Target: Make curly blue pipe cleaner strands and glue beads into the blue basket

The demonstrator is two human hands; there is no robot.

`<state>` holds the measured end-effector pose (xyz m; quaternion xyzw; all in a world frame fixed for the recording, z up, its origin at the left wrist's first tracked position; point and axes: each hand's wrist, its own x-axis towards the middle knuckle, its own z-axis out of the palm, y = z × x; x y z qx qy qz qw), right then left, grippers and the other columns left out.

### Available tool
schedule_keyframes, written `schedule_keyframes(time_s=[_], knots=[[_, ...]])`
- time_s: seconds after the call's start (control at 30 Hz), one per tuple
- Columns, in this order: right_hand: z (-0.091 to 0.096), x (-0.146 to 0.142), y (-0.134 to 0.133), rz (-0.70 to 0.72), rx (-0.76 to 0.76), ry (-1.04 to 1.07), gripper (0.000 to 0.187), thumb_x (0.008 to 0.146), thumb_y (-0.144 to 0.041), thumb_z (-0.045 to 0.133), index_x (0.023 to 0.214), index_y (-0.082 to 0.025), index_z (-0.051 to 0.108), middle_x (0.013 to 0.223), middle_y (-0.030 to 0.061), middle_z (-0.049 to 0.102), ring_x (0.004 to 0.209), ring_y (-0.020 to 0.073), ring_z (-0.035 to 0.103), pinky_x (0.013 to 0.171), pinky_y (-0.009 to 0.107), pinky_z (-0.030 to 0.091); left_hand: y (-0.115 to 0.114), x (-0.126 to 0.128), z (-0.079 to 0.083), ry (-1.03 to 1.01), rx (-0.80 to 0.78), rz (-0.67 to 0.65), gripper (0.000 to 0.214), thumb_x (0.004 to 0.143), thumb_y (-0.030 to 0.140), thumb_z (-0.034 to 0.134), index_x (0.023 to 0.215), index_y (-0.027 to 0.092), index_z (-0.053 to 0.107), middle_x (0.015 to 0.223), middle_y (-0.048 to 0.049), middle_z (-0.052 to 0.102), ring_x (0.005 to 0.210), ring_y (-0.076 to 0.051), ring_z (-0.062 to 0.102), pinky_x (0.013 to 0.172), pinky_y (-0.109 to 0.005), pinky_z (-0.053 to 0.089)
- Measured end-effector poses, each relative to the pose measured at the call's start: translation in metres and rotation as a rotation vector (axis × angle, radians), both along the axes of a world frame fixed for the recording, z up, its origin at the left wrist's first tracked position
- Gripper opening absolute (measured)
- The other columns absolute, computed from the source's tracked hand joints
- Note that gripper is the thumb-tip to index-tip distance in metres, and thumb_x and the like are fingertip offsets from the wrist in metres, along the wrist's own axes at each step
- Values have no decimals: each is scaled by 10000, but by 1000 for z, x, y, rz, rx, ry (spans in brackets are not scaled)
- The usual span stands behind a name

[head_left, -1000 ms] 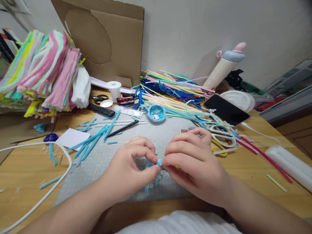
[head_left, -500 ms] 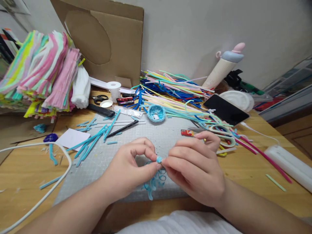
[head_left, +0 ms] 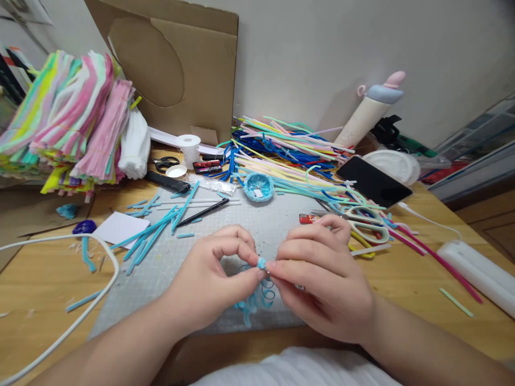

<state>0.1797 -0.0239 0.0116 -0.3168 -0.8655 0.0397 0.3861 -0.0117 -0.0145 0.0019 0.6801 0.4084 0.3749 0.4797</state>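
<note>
Near centre, over the grey cutting mat (head_left: pixel 209 236), I see both hands meeting on one small light-blue pipe-cleaner piece (head_left: pixel 262 263). Left hand (head_left: pixel 213 281): thumb and forefinger pinched on the fuzzy blue tip. Right hand (head_left: pixel 322 279): fingertips closed on the same tip from the right side, touching the left fingers. Curled blue loops of the piece hang below the pinch, just above the mat's near edge. Far of the hands: a small blue woven cup (head_left: pixel 258 186) on the mat, black pen (head_left: pixel 203 212) to its left, cut blue pipe-cleaner lengths (head_left: pixel 155 230) scattered left. Right of the hands: scissors (head_left: pixel 368 222) with pale handles, then a dark phone (head_left: pixel 373 182). Far side of the counter (head_left: pixel 36 279): heap of mixed-colour pipe cleaners (head_left: pixel 281 150), pastel bundles (head_left: pixel 68 118) far left, cardboard sheet (head_left: pixel 173 64) against the wall.
</note>
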Motion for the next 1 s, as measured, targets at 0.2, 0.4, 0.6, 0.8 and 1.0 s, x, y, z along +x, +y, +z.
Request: schedule_keyframes(time_s=[0.2, 0.4, 0.6, 0.8, 1.0], knots=[[1, -2, -1, 34, -8, 21, 140, 803, -101, 608, 859, -221, 653, 776, -25, 731, 776, 177, 614, 804, 450, 322, -2, 1, -2, -26, 7, 29, 102, 727, 106, 648, 649, 166, 620, 766, 1, 565, 746, -141, 557, 725, -288, 416], [-3, -3, -2, 43, 60, 17, 129, 769, -78, 653, 847, -180, 675, 780, -17, 736, 783, 188, 609, 826, 473, 280, -3, 0, -3, -50, -1, 35, 120, 726, 80, 637, 650, 169, 615, 763, 14, 557, 750, -131, 548, 735, -283, 408], [1, -1, 0, 91, -158, 200, 130, 780, -66, 585, 855, -155, 644, 802, 21, 673, 756, 162, 607, 810, 442, 326, -1, -2, 0, -118, -106, -109, 74, 758, 162, 685, 688, 182, 677, 785, 9, 584, 771, -134, 569, 750, -276, 423], [3, 2, 2, 133, -273, 198, 143, 802, -77, 624, 897, -180, 653, 883, 23, 640, 809, 164, 591, 796, 420, 333, 1, -4, 2, -142, -145, -176, 57, 771, 162, 689, 758, 201, 729, 849, 2, 605, 822, -136, 577, 796, -268, 432], [6, 6, 6, 109, -230, 135, 118, 824, -95, 642, 873, -200, 659, 874, 16, 644, 808, 166, 578, 787, 423, 333, 3, -7, 4, -105, -173, -210, 107, 798, 171, 665, 813, 223, 758, 860, -2, 603, 844, -141, 572, 808, -269, 430]])
